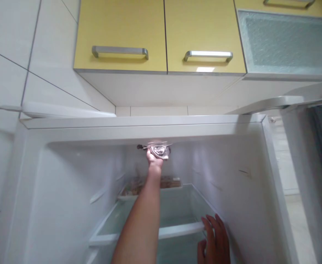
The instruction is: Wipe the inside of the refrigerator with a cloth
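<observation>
My left hand (154, 159) reaches deep into the white fridge compartment (64, 183). It is closed on a crumpled, greyish-brown cloth (161, 151), held up against or just under the compartment's ceiling. A dark end of it sticks out to the left. My right hand (216, 238) is at the lower right, beside the front edge of the glass shelf (181, 230). Its fingers are bent and apart, with nothing visible in them. The fingertips are at the white shelf trim; whether they press on it I cannot tell.
At the back of the shelf lies a blurred tray of brownish items (170, 182). The fridge door (304, 165) stands open on the right. Yellow cabinets (122, 29) with metal handles hang above the fridge. White tiled wall (7, 80) is on the left.
</observation>
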`<state>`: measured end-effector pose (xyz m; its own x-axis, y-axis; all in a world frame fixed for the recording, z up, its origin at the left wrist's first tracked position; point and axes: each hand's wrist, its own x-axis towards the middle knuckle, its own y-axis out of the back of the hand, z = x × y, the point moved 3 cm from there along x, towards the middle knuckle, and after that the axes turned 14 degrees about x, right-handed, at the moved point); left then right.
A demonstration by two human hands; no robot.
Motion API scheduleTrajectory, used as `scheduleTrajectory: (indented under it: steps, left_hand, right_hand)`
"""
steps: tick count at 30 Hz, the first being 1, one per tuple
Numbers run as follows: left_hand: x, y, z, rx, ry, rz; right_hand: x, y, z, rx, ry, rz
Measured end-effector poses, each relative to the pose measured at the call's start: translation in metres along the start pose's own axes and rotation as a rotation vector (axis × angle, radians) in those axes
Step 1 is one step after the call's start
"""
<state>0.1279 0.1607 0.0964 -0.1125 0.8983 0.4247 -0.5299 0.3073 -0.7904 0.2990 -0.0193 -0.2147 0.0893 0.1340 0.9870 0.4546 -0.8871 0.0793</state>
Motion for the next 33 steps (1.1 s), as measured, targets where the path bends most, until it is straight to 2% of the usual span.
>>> scheduleTrajectory:
  steps: [3,6,10,15,17,19,23,27,30,33]
  left_hand:
    - [-0.004,0.022,0.053,0.027,-0.116,0.132]
    - [-0.018,0.029,0.092,0.046,-0.188,0.185]
    - [-0.053,0.023,0.111,0.072,-0.199,0.124]
    - [-0.113,-0.003,0.119,0.082,-0.239,0.009]
    - [-0.134,-0.020,0.115,0.095,-0.222,0.011]
    - [-0.152,-0.040,0.103,0.076,-0.186,0.027]
    - [-0.182,-0.083,0.057,0.006,-0.021,0.014]
    - [-0.223,-0.122,0.015,-0.009,0.156,-0.101]
    - [-0.265,-0.135,-0.001,-0.003,0.276,-0.167]
    - [-0.312,-0.126,-0.003,-0.022,0.382,-0.130]
  right_hand:
    - [0.001,0.003,-0.002,-0.017,0.037,-0.030]
    - [0.005,0.007,-0.007,-0.014,0.027,-0.032]
    - [0.012,0.014,-0.019,-0.001,-0.073,-0.019]
    - [0.020,0.025,-0.033,0.053,-0.168,-0.094]
    - [0.023,0.029,-0.038,0.084,-0.210,-0.111]
    - [0.025,0.033,-0.042,0.104,-0.239,-0.121]
    - [0.025,0.041,-0.043,0.137,-0.217,-0.167]
    - [0.027,0.046,-0.036,0.207,-0.233,-0.216]
    - [0.040,0.051,-0.035,0.331,-0.355,-0.240]
    - [0.058,0.069,-0.044,0.584,-0.625,-0.207]
